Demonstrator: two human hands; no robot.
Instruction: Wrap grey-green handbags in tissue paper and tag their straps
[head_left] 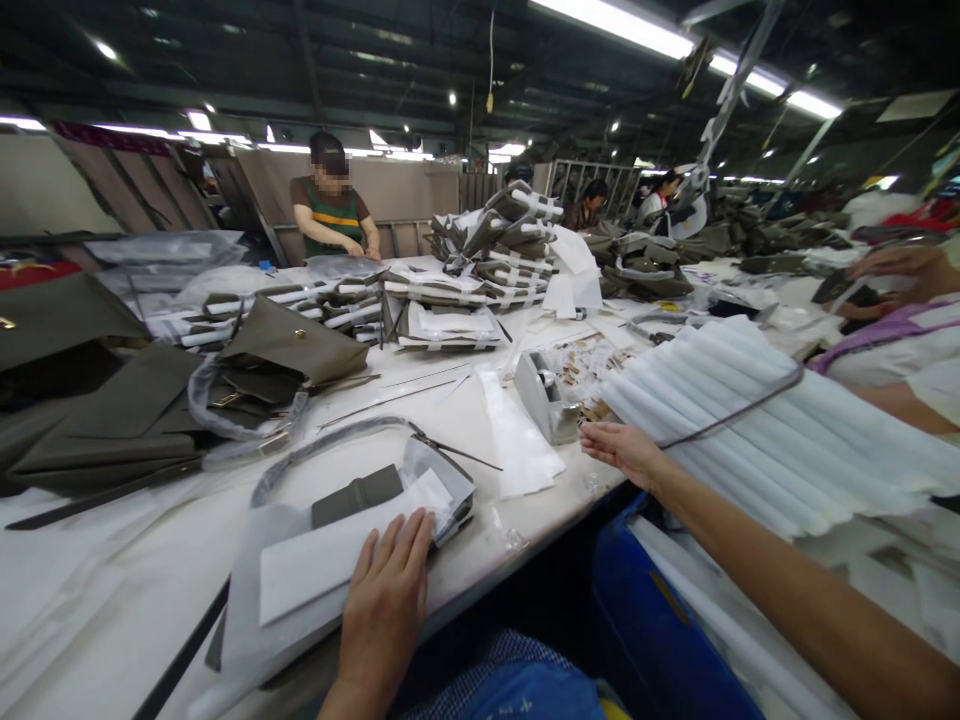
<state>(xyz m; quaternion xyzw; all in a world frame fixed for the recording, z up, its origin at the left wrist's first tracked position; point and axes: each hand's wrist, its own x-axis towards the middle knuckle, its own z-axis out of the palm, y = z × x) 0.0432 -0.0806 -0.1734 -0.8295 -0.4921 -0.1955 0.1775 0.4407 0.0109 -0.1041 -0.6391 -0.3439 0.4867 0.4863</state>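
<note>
On the table point(555, 500) before you, the bag point(356, 497) slants lengthwise from near left to far right, strap point(330, 433) arching away. Your left hand point(390, 590) lies flat on its paper point(322, 560); your right hand point(622, 448) is beside the dispenser point(556, 420), its grip impossible to tell.

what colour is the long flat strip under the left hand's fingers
White; the flat strip under the left hand shows best in the head view.
</note>
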